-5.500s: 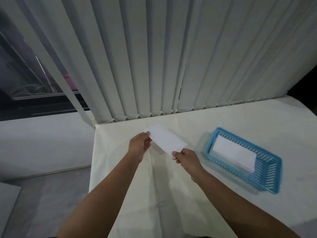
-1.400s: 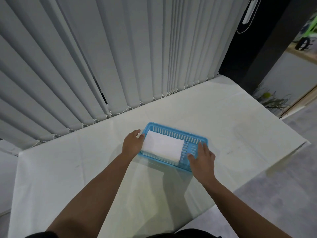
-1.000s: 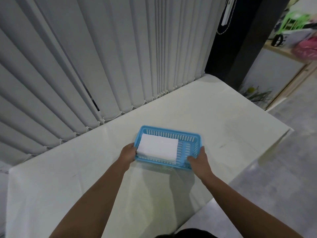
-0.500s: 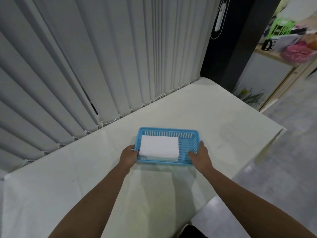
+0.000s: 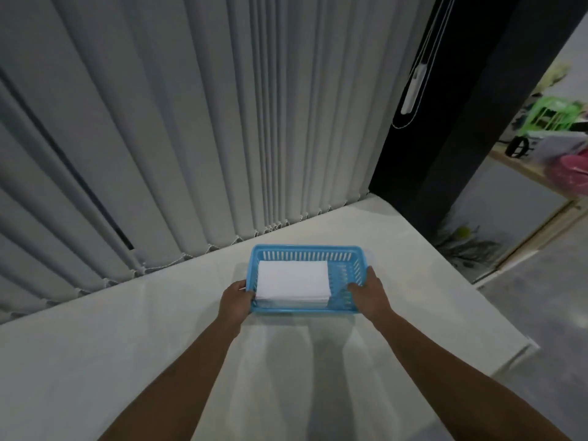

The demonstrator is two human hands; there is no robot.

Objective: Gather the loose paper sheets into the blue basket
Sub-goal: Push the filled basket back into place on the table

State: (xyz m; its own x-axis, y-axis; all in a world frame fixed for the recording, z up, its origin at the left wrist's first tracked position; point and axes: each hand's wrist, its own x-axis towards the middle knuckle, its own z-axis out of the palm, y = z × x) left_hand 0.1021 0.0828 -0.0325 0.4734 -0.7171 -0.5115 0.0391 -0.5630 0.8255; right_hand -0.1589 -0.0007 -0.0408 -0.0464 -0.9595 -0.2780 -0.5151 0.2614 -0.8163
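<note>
The blue basket (image 5: 305, 251) sits on the white table, square to me, with a stack of white paper sheets (image 5: 292, 283) lying in its left part. My left hand (image 5: 237, 300) grips the basket's near left corner. At the near right corner my right hand (image 5: 369, 292) holds the rim, thumb inside the basket. No loose sheet shows on the table.
The white table (image 5: 127, 345) runs under grey vertical blinds (image 5: 191, 122) at the back. Its right edge (image 5: 496, 313) drops to a grey floor. A dark pillar (image 5: 461, 122) and a shelf with green and pink items (image 5: 560, 135) stand at the right.
The sheet held in both hands earlier now lies in the basket. Both hands took the basket by its near corners and turned it square to me; the view swung right.
</note>
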